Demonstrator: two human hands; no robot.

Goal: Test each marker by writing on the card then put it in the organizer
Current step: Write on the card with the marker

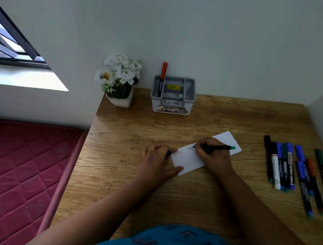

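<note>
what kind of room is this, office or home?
Likely home, a bedroom corner: a wooden desk set against a white wall, a red quilted mattress right beside it, a barred window, and a pot of white artificial flowers by the grey organizer.

The writing on the card (190,157) is too small to read. The right hand (212,156) covers the card's middle. A dark cap in the left hand (157,160) is mostly hidden. Labels on the organizer (173,94) are blurred.
</note>
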